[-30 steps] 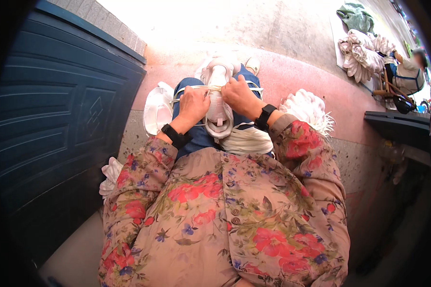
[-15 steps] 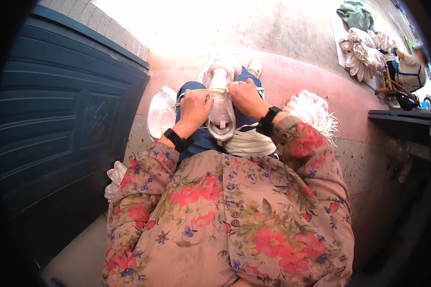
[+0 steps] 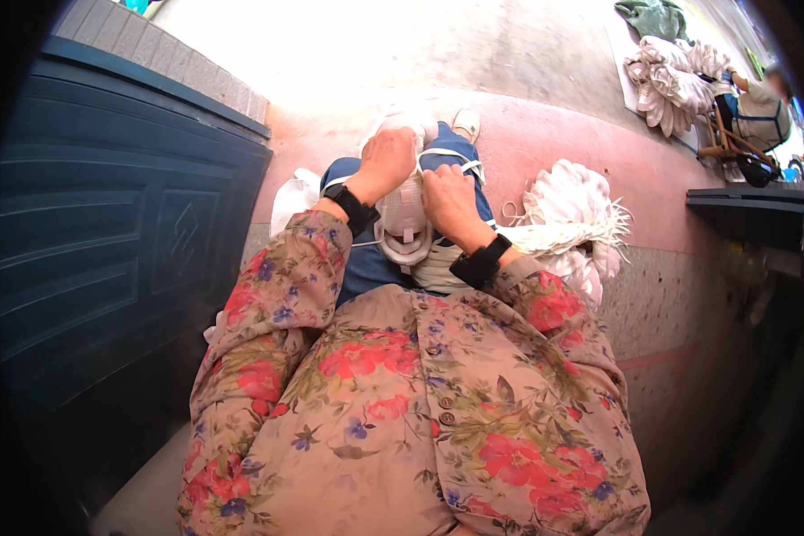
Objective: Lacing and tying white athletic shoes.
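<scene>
A white shoe (image 3: 406, 217) rests between my thighs, its heel opening towards me. My left hand (image 3: 387, 163) is closed over the far part of the shoe, with its fingertips hidden behind the knuckles. A pale shoelace (image 3: 456, 154) runs from beside those fingers across my right thigh. My right hand (image 3: 451, 201) is closed at the shoe's right edge, its fingers curled; what they pinch is hidden. A bundle of cream shoelaces (image 3: 439, 272) lies in my lap below the shoe and stretches right, past my right wrist.
A pile of white shoes or shoe parts (image 3: 570, 201) lies on the floor at right; another white piece (image 3: 293, 198) is beside my left knee. A dark blue panelled door (image 3: 134, 196) stands at left. Far right, a person (image 3: 759, 112) sits by more white shoes (image 3: 674, 85).
My left hand has moved up and right over the shoe. My right hand has come down and slightly left. The lace stretched between both hands now hangs over my right thigh.
</scene>
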`<state>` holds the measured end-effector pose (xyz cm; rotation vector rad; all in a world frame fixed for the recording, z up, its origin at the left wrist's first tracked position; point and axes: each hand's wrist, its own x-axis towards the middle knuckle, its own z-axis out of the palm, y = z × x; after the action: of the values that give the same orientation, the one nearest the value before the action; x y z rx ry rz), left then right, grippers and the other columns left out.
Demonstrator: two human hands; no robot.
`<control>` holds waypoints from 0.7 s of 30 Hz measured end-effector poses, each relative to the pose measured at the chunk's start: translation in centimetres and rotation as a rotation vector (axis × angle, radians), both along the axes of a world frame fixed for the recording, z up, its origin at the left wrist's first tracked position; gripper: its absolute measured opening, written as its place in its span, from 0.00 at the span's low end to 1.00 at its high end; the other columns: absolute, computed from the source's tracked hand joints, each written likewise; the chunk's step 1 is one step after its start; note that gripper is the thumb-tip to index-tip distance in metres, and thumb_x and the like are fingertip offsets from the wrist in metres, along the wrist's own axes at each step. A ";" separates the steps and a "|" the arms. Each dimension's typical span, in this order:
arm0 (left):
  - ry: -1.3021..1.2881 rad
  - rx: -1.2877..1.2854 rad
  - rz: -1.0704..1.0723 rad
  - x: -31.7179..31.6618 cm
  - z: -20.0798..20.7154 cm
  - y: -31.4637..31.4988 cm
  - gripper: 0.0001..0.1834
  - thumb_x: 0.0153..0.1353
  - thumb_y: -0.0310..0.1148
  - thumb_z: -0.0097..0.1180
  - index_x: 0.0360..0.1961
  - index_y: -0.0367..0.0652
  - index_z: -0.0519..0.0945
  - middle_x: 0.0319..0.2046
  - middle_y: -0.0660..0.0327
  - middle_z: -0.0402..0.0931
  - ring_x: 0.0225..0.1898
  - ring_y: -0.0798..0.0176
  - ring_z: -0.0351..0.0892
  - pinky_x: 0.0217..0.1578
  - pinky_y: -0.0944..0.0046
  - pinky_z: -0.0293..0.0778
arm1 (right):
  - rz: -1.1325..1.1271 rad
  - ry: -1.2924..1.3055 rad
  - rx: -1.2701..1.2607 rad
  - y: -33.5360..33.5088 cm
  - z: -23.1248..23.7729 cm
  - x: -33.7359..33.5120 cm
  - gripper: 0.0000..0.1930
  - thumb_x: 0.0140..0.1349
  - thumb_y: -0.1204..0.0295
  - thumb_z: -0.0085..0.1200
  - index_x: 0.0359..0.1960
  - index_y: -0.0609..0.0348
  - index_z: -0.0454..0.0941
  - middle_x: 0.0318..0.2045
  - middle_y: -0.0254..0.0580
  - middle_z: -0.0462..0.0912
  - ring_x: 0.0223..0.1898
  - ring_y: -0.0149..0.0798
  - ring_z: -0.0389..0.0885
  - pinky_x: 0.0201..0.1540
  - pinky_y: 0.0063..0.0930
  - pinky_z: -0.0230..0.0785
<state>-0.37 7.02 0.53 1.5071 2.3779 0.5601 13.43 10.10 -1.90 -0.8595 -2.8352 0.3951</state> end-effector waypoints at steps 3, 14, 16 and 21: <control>-0.063 0.109 -0.041 -1.0 -2.4 1.7 0.12 0.54 0.32 0.45 0.26 0.36 0.77 0.24 0.43 0.74 0.28 0.43 0.74 0.32 0.50 0.70 | 0.017 0.086 -0.068 0.1 -0.4 0.1 0.08 0.49 0.70 0.46 0.30 0.57 0.75 0.29 0.41 0.73 0.36 0.43 0.70 0.35 0.39 0.59; -0.950 -0.149 0.148 -2.3 2.1 2.1 0.24 0.46 0.26 0.56 0.46 0.33 0.68 0.22 0.60 0.73 0.10 0.76 0.61 0.09 0.76 0.56 | 0.262 0.016 0.232 0.5 1.3 -0.9 0.08 0.47 0.71 0.47 0.29 0.54 0.76 0.26 0.36 0.73 0.36 0.38 0.69 0.35 0.35 0.57; -1.052 -0.060 0.183 -2.8 3.2 1.7 0.24 0.47 0.26 0.56 0.47 0.33 0.66 0.21 0.59 0.74 0.10 0.77 0.60 0.08 0.77 0.54 | 0.303 -0.025 0.301 1.0 1.7 -1.7 0.07 0.47 0.71 0.47 0.27 0.53 0.77 0.28 0.35 0.73 0.37 0.36 0.68 0.36 0.33 0.55; -1.083 -0.022 0.220 -3.1 4.6 0.7 0.23 0.48 0.26 0.57 0.47 0.33 0.66 0.20 0.59 0.73 0.10 0.77 0.60 0.08 0.78 0.53 | 0.535 0.182 0.243 3.2 1.5 -1.3 0.04 0.45 0.71 0.49 0.23 0.52 0.75 0.26 0.34 0.70 0.35 0.35 0.68 0.37 0.30 0.55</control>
<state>-3.46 7.74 5.18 0.6136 1.6418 1.0487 12.12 13.29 -0.42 -0.0099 -2.8209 0.1663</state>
